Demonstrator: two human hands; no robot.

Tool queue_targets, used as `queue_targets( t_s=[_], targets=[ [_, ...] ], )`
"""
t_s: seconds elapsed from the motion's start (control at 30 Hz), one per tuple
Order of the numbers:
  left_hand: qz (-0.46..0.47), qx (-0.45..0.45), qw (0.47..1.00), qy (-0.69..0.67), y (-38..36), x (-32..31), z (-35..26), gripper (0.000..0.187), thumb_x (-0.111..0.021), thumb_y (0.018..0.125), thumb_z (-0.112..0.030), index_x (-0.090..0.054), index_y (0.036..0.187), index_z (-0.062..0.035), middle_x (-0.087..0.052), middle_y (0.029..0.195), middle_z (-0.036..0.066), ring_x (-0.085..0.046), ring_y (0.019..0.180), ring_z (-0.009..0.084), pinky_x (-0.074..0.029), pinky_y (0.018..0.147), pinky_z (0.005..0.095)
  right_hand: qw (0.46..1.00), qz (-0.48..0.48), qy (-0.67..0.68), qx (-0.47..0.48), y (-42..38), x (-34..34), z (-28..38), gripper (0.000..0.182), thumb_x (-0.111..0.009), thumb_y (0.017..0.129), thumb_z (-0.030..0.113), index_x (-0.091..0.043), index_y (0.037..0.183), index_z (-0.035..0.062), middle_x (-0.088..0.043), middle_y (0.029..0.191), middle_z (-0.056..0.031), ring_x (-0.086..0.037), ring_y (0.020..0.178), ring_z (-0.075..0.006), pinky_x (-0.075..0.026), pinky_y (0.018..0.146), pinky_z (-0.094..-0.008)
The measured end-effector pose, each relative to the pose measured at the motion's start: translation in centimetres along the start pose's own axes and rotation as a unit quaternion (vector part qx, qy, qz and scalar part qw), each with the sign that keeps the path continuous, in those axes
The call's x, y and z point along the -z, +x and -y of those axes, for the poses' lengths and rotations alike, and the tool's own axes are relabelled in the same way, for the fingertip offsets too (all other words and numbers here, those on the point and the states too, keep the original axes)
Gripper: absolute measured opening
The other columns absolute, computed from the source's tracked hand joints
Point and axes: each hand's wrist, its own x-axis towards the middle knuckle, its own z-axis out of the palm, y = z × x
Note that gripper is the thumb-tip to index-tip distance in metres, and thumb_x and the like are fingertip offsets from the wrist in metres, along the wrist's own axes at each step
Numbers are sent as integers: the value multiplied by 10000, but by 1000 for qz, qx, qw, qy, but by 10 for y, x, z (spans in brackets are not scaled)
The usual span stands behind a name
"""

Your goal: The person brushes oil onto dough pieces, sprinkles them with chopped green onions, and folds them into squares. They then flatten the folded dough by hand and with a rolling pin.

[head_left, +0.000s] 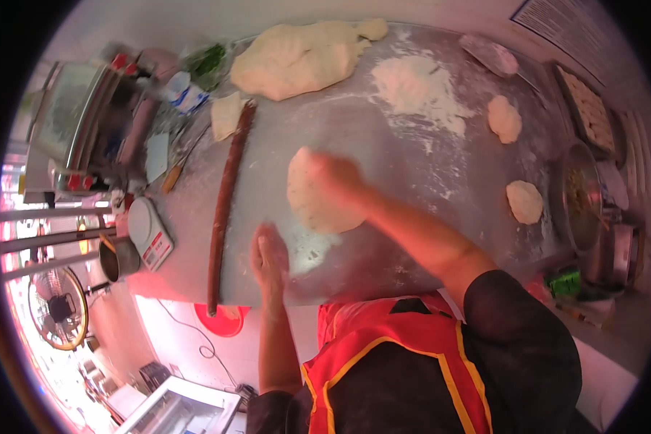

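A flat round of dough (pixel 312 199) lies on the metal worktop (pixel 369 271). Over its upper right part is my right hand (pixel 334 176), blurred by motion; its fingers cannot be made out, nor whether they grip the dough. My left hand (pixel 269 253) is off the dough, to its lower left near the front edge, fingers extended and holding nothing. Left of both hands, a long dark rolling pin (pixel 228 195) lies lengthwise. A large mass of dough (pixel 296 61) rests at the back, beside a patch of white flour (pixel 416 87).
Two dough pieces (pixel 504 119) lie at the right, near a metal bowl (pixel 580 184) of filling and a tray (pixel 586 108). A flour scoop (pixel 490 56) is at the back right. On the left are a scale (pixel 150 231), a scraper (pixel 157 157) and a metal pot (pixel 120 259).
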Motion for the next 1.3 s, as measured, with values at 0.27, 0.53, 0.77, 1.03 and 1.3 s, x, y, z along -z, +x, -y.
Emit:
queue_targets(
  t_s=[0.27,0.53,0.77,1.03,1.3],
  targets=[
    [87,196,939,-269,-19,-42,-18,375,-592,935,-243,-566,1234,-19,-591,1220,117,-554,1150,237,-431,982,379,975,-214,-9,55,-88,59,-113,638,-624,893,197,-346,1419,-32,-410,1413,-263,-382,1325,-402,-286,1114,-485],
    [144,108,963,-200,-17,-50,-67,363,-591,931,-266,-584,1210,-34,-621,1189,89,-569,1133,216,-454,947,363,972,-156,-170,44,-95,50,-163,687,-504,941,459,-314,1475,70,-361,1462,-252,-243,1414,-400,-123,1152,-563],
    [84,-161,980,-85,14,-130,-95,354,-589,927,-285,-600,1189,-47,-648,1162,64,-581,1119,198,-474,917,348,870,-79,448,-189,-114,43,-51,589,-631,909,365,-452,1351,19,-522,1281,-153,-489,1231,-260,-412,1017,-411],
    [131,254,917,-278,16,-108,-16,353,-575,949,-184,-548,1242,12,-640,1153,94,-618,1019,197,-522,826,314,920,0,329,-215,-71,37,-115,453,-690,819,139,-533,1210,-27,-676,933,-117,-651,857,-187,-527,786,-345],
    [125,149,975,105,-40,-41,-50,317,-619,913,-226,-600,1082,43,-674,868,120,-658,775,215,-517,699,327,990,-89,-105,6,-103,47,-56,567,-611,894,305,-436,1383,77,-534,1303,-185,-509,1204,-363,-371,1024,-514]
  ],
)
